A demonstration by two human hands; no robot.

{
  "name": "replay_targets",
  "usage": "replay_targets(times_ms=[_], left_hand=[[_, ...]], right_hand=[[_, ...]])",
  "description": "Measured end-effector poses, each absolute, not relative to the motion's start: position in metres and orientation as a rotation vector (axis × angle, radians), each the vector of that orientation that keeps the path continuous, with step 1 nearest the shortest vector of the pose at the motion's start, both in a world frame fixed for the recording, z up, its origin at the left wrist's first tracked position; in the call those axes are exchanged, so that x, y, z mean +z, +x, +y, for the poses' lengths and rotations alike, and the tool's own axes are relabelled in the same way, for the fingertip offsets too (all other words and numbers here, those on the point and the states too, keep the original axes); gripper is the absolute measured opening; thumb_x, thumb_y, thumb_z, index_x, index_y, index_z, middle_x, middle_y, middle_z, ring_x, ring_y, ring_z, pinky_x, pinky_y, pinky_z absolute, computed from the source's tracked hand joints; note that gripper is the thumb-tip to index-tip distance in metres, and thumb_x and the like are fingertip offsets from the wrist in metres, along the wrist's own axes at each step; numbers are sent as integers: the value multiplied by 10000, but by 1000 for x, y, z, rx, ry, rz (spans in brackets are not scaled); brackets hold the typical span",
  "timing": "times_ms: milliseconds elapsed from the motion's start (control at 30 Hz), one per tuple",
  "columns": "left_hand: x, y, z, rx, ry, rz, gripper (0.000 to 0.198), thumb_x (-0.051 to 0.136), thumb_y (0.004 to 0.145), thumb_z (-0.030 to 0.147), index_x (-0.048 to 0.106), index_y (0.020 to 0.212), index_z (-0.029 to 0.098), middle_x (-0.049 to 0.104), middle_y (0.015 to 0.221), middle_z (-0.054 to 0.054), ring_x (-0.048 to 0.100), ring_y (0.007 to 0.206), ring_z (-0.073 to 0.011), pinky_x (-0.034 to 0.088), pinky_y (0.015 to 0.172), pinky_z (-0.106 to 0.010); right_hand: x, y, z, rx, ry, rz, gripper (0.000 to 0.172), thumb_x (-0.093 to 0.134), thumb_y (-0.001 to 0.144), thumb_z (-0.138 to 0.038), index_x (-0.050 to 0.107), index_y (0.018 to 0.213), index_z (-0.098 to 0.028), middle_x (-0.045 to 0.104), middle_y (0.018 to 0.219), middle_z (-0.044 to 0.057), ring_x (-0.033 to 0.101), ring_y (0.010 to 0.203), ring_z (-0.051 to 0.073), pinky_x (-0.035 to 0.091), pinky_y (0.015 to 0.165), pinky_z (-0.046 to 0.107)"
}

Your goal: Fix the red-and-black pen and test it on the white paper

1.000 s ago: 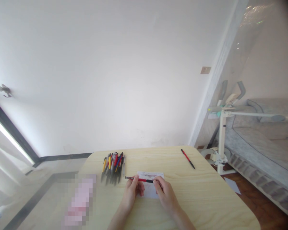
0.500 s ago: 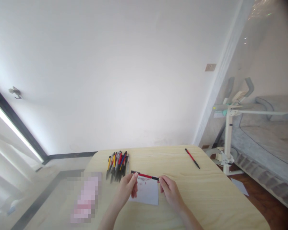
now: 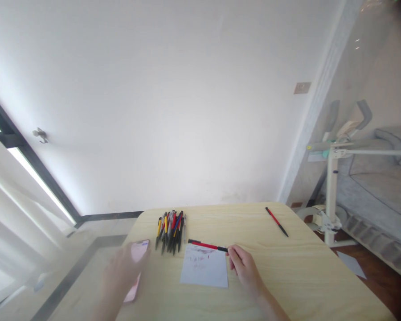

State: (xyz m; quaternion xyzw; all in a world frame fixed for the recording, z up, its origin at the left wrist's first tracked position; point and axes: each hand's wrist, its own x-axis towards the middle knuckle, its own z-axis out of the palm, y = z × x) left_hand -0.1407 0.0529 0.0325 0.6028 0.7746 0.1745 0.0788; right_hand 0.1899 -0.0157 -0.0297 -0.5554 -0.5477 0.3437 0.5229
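My right hand (image 3: 243,266) is closed on the black tip end of a red and black pen (image 3: 205,245). The pen points left, above the top edge of a white sheet of paper (image 3: 205,271) with reddish scribbles. My left hand (image 3: 120,272) is smeared by motion over a smartphone (image 3: 132,292) with a lit pinkish screen, at the table's left edge. It covers the middle of the phone; whether it touches cannot be seen, and its fingers are blurred.
Several pens (image 3: 170,232) in yellow, red, blue, black and clear lie bunched at the table's back left. Another red and black pen (image 3: 276,221) lies at the back right. The wooden table (image 3: 287,276) stands by a white wall; exercise equipment (image 3: 332,196) stands to its right.
My left hand has let go of the pen and moved left to the phone. My right hand still holds the pen. The view has shifted slightly left.
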Motion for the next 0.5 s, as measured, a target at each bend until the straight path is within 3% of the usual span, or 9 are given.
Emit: replay_targets(times_ms=[133,500], left_hand=[[12,-155,60,246,1886,2426,740,400,656,636,422,1226,164,562,1036,-159,503,975,-365,350,789,-456],[-2,-139,64,264,1940,2516,561,304,768,483,425,1191,135,559,994,-164,510,954,-338,361,756,-406]], right_hand=[[-29,189,-15,825,-1338,-1304,349,368,880,-425,519,692,-174,440,497,-40,395,440,104,285,437,216],[-28,189,-17,820,-1350,-1300,364,363,878,-445,519,693,-173,436,491,-42,394,435,105,283,432,215]])
